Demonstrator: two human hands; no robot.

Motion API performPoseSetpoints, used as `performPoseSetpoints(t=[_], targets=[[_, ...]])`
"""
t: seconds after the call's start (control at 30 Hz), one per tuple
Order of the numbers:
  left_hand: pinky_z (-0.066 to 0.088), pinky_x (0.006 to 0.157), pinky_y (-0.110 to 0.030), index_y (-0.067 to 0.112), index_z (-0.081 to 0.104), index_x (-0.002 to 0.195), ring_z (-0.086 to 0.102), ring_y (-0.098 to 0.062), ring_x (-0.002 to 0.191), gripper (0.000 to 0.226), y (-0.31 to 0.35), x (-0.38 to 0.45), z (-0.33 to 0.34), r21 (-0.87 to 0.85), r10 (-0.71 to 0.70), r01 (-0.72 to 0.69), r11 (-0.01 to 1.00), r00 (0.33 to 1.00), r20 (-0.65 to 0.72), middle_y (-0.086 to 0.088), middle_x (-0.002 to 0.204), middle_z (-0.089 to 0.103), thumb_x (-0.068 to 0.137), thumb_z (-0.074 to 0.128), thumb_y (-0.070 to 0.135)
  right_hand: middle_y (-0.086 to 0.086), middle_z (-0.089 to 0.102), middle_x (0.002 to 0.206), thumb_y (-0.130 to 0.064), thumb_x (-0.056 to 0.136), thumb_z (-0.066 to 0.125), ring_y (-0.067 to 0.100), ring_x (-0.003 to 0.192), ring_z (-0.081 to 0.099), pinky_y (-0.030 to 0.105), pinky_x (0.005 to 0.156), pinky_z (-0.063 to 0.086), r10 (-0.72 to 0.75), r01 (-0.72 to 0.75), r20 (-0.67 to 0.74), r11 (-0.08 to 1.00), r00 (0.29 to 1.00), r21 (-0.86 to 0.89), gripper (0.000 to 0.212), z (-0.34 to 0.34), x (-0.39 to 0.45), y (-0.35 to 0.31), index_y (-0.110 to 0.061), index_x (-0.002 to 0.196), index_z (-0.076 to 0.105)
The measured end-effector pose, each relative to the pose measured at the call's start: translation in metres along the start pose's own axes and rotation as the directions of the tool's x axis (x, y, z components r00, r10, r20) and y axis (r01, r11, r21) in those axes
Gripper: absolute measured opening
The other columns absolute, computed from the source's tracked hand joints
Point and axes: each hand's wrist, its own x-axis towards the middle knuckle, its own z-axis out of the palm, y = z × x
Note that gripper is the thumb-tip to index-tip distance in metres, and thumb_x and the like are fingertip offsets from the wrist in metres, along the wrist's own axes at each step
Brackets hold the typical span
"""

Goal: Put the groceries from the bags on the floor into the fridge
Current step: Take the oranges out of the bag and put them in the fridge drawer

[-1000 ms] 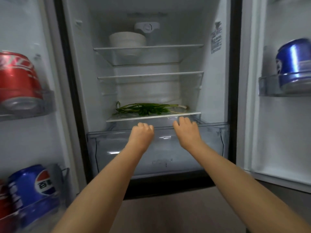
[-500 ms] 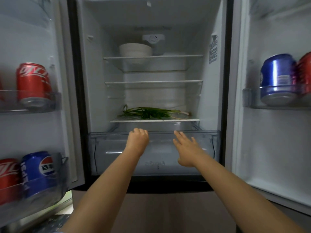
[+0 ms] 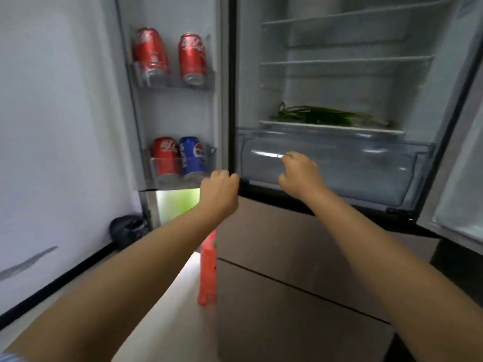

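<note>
glass shelf (image 3: 332, 125), green onions (image 3: 324, 116) lying on it

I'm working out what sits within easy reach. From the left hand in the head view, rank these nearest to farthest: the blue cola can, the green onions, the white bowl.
1. Blue cola can: lower door bin, just up and left of the left hand.
2. Green onions: bottom glass shelf, up and to the right.
3. White bowl: top shelf, at the frame's upper edge.

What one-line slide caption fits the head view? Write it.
Both empty hands, left and right, hover by the clear crisper drawer below green onions.
</note>
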Motion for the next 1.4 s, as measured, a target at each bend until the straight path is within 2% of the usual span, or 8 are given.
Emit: performPoseSetpoints(t=[0.13,0.33,0.57,0.73,0.9,1.07,1.23,1.4], targets=[[0.043,0.09,-0.04,0.004,0.051,0.12,0.047,-0.033,0.119,0.03,-0.082,-0.074,0.001,0.044,-0.206,0.203,0.978,0.975,0.084,-0.015,0.125,0.053,0.091,0.044,0.01,0.016,0.052,0.127,-0.009,0.086,0.047,0.033,0.12,0.047,0.04,0.098,0.039,-0.172,0.17,0.03,0.983,0.985,0.063,0.033,0.031,-0.024,-0.095,0.002,0.116,0.054],[0.044,0.089,-0.038,0.005,0.054,0.12,0.051,-0.034,0.114,0.033,-0.217,-0.209,-0.007,0.09,-0.453,0.445,0.891,0.887,0.088,-0.016,0.123,0.057,0.098,0.036,0.023,0.012,0.057,0.126,-0.011,0.085,0.048,0.033,0.115,0.052,0.038,0.092,0.043,-0.423,0.403,0.093,0.898,0.901,0.177,0.036,0.075,-0.092,-0.262,-0.005,0.118,0.057],[0.044,0.086,-0.036,0.008,0.053,0.126,0.051,-0.03,0.114,0.035,-0.356,-0.4,-0.019,0.199,-0.589,0.555,0.807,0.778,0.217,-0.012,0.123,0.056,0.097,0.037,0.021,0.014,0.056,0.124,-0.014,0.087,0.045,0.034,0.113,0.052,0.037,0.089,0.042,-0.563,0.491,0.192,0.81,0.804,0.319,0.031,0.108,-0.214,-0.45,-0.003,0.115,0.056],[0.044,0.089,-0.036,0.011,0.051,0.129,0.049,-0.028,0.115,0.037,-0.424,-0.5,-0.011,0.274,-0.605,0.539,0.796,0.713,0.355,-0.01,0.127,0.054,0.097,0.037,0.021,0.009,0.049,0.137,-0.015,0.09,0.045,0.029,0.123,0.047,0.035,0.098,0.04,-0.58,0.44,0.32,0.797,0.75,0.414,0.041,0.145,-0.287,-0.527,-0.009,0.131,0.048],[0.045,0.09,-0.035,0.012,0.05,0.131,0.048,-0.027,0.119,0.037,-0.472,-0.55,0.026,0.264,-0.608,0.554,0.789,0.646,0.461,-0.009,0.13,0.051,0.097,0.036,0.02,0.007,0.049,0.139,-0.014,0.09,0.045,0.025,0.127,0.046,0.034,0.103,0.039,-0.567,0.35,0.489,0.812,0.663,0.467,0.042,0.196,-0.324,-0.567,-0.009,0.131,0.049],[0.044,0.094,-0.035,0.012,0.05,0.131,0.048,-0.027,0.12,0.037,-0.516,-0.561,0.079,0.25,-0.588,0.559,0.79,0.577,0.566,-0.009,0.131,0.051,0.097,0.035,0.019,0.009,0.051,0.137,-0.015,0.09,0.045,0.024,0.127,0.046,0.033,0.106,0.037,-0.472,0.26,0.68,0.88,0.561,0.397,0.038,0.255,-0.325,-0.587,-0.008,0.127,0.052],[0.044,0.092,-0.034,0.011,0.052,0.128,0.049,-0.026,0.118,0.036,-0.568,-0.549,0.123,0.22,-0.585,0.602,0.767,0.517,0.625,-0.009,0.129,0.053,0.096,0.036,0.016,0.011,0.052,0.137,-0.006,0.093,0.042,0.024,0.127,0.047,0.023,0.099,0.033,-0.425,0.13,0.763,0.899,0.487,0.417,0.036,0.305,-0.301,-0.614,-0.006,0.128,0.051],[0.045,0.091,-0.034,0.008,0.056,0.123,0.051,-0.026,0.117,0.035,-0.612,-0.555,0.155,0.196,-0.578,0.659,0.726,0.431,0.692,-0.009,0.126,0.056,0.094,0.038,0.011,0.012,0.052,0.136,-0.009,0.092,0.042,0.025,0.126,0.048,0.026,0.1,0.035,-0.352,0.077,0.846,0.933,0.4,0.352,0.036,0.37,-0.298,-0.642,-0.006,0.127,0.051]])
